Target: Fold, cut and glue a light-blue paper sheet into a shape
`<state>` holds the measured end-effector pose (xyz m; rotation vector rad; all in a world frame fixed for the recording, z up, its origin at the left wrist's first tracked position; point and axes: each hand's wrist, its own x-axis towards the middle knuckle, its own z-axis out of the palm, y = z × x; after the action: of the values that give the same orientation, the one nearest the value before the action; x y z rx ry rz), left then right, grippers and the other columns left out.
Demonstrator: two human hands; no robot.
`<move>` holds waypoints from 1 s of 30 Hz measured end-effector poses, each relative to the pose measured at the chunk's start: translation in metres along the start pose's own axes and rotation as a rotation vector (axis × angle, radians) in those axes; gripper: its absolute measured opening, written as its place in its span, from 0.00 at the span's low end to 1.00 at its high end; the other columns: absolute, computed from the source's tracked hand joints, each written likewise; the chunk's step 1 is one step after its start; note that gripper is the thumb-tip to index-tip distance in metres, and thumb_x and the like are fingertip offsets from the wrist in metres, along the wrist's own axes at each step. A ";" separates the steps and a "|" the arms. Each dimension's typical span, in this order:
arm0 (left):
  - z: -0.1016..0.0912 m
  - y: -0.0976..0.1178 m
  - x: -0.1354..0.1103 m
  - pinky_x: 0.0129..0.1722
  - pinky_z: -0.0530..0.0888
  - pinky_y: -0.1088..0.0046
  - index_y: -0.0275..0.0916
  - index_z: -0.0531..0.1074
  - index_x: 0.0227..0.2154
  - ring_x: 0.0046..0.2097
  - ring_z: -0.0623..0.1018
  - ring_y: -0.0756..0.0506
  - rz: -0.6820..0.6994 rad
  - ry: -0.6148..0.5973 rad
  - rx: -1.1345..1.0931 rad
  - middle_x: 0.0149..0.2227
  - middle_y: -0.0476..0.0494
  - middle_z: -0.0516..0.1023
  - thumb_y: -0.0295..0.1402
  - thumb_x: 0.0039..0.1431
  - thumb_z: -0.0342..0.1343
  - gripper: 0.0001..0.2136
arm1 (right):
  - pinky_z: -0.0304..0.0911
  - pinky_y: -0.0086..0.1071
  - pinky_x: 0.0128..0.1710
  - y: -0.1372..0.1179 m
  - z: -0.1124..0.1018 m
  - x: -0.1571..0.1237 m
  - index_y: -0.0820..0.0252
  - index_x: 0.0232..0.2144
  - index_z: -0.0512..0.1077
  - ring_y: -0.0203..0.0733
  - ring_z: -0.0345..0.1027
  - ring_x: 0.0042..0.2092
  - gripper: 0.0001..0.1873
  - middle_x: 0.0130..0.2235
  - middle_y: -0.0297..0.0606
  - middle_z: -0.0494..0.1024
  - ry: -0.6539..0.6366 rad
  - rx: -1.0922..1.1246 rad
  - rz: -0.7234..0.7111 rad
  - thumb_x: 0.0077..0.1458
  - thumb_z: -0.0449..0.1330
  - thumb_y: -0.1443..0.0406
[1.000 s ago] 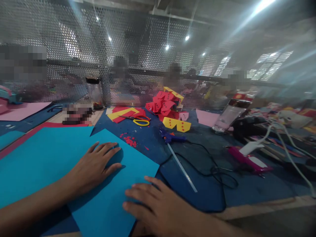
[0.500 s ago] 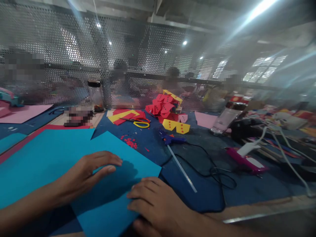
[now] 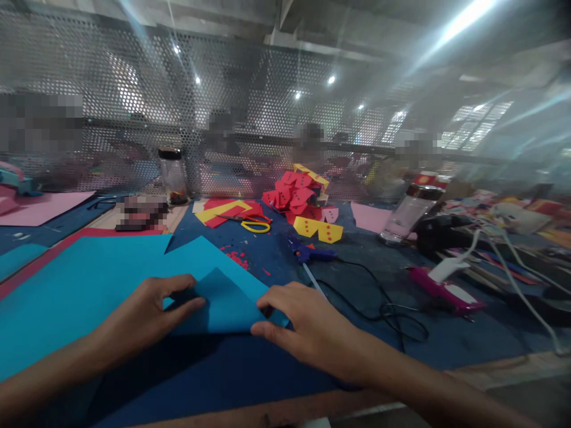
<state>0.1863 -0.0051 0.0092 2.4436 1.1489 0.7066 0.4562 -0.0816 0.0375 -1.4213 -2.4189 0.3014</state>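
A sheet of blue paper (image 3: 89, 279) lies on the dark blue table mat (image 3: 250, 380), and its near corner is folded up and over toward the back. My left hand (image 3: 143, 315) pinches the left edge of the folded flap between thumb and fingers. My right hand (image 3: 307, 327) grips the right corner of the same flap, fingers curled over the paper edge. Both hands rest low on the table, about a hand's width apart.
Yellow-handled scissors (image 3: 254, 224), a blue glue gun (image 3: 310, 254) with its black cord (image 3: 383, 309), a pile of red and yellow paper pieces (image 3: 301, 196), a clear jar (image 3: 173, 175), a tipped bottle (image 3: 408, 217) and a pink tool (image 3: 446, 291) lie beyond. A perforated metal screen (image 3: 250, 119) stands behind.
The near corner of the blue sheet has been lifted and folded away from me. My right hand moved forward and right with the paper; my left hand went from flat to pinching.
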 end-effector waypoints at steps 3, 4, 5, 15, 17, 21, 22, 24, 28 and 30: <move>0.004 -0.012 0.006 0.25 0.70 0.74 0.41 0.69 0.24 0.28 0.76 0.45 -0.103 0.050 0.033 0.24 0.50 0.74 0.53 0.61 0.50 0.21 | 0.57 0.35 0.43 0.013 -0.009 0.002 0.59 0.39 0.75 0.42 0.71 0.41 0.12 0.39 0.36 0.79 -0.074 -0.039 0.035 0.61 0.61 0.56; 0.006 -0.016 0.008 0.28 0.72 0.73 0.41 0.72 0.28 0.32 0.79 0.43 -0.132 0.075 0.033 0.28 0.49 0.78 0.54 0.60 0.51 0.20 | 0.57 0.35 0.43 0.017 -0.010 0.002 0.59 0.37 0.75 0.41 0.71 0.41 0.11 0.39 0.36 0.79 -0.100 -0.051 0.035 0.61 0.62 0.57; 0.009 -0.020 0.009 0.31 0.75 0.71 0.41 0.74 0.35 0.36 0.80 0.41 -0.153 0.112 0.027 0.33 0.47 0.81 0.55 0.59 0.53 0.20 | 0.56 0.36 0.44 0.021 -0.010 0.003 0.60 0.36 0.75 0.41 0.70 0.41 0.10 0.39 0.36 0.79 -0.117 -0.060 0.031 0.61 0.61 0.58; 0.012 0.006 -0.006 0.60 0.67 0.62 0.44 0.70 0.54 0.60 0.71 0.43 0.665 0.262 0.424 0.55 0.46 0.76 0.25 0.64 0.53 0.16 | 0.56 0.35 0.42 0.031 -0.004 0.011 0.61 0.32 0.74 0.39 0.69 0.39 0.11 0.36 0.35 0.76 -0.117 -0.019 0.063 0.62 0.60 0.60; 0.018 0.009 -0.011 0.63 0.63 0.62 0.42 0.68 0.57 0.61 0.70 0.44 0.721 0.135 0.499 0.59 0.46 0.73 0.27 0.66 0.53 0.17 | 0.56 0.35 0.42 0.032 -0.003 0.011 0.61 0.32 0.74 0.39 0.69 0.39 0.11 0.36 0.36 0.76 -0.104 -0.019 0.053 0.62 0.60 0.59; 0.031 0.004 -0.011 0.62 0.66 0.62 0.42 0.65 0.61 0.62 0.69 0.43 0.668 0.019 0.521 0.62 0.45 0.69 0.35 0.68 0.51 0.20 | 0.55 0.36 0.42 0.032 -0.002 0.009 0.61 0.31 0.74 0.39 0.69 0.38 0.12 0.35 0.36 0.77 -0.068 -0.034 0.055 0.63 0.59 0.59; 0.032 0.003 -0.010 0.62 0.68 0.62 0.42 0.64 0.62 0.62 0.70 0.43 0.636 0.000 0.499 0.62 0.45 0.69 0.36 0.68 0.51 0.20 | 0.55 0.37 0.42 0.032 -0.002 0.008 0.61 0.31 0.75 0.39 0.69 0.38 0.13 0.35 0.36 0.77 -0.062 -0.044 0.061 0.63 0.59 0.58; 0.033 0.003 -0.009 0.61 0.69 0.62 0.43 0.63 0.63 0.62 0.70 0.43 0.579 -0.038 0.461 0.63 0.45 0.69 0.38 0.69 0.50 0.21 | 0.55 0.38 0.42 0.033 -0.003 0.007 0.60 0.31 0.75 0.40 0.69 0.38 0.15 0.35 0.36 0.77 -0.051 -0.066 0.068 0.64 0.57 0.57; 0.031 0.006 -0.010 0.59 0.72 0.60 0.44 0.62 0.64 0.61 0.71 0.42 0.526 -0.087 0.449 0.63 0.44 0.68 0.41 0.69 0.49 0.22 | 0.55 0.38 0.43 0.034 -0.003 0.006 0.60 0.30 0.75 0.41 0.69 0.40 0.16 0.35 0.36 0.78 -0.030 -0.104 0.073 0.65 0.56 0.57; 0.030 0.008 -0.010 0.58 0.73 0.60 0.45 0.61 0.64 0.61 0.72 0.41 0.497 -0.097 0.437 0.63 0.45 0.68 0.42 0.69 0.49 0.23 | 0.54 0.38 0.43 0.034 -0.003 0.005 0.60 0.31 0.75 0.41 0.69 0.40 0.15 0.36 0.36 0.78 -0.023 -0.125 0.088 0.64 0.57 0.57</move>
<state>0.2026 -0.0209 -0.0148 3.1481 0.7124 0.4914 0.4826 -0.0606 0.0295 -1.5891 -2.4350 0.1908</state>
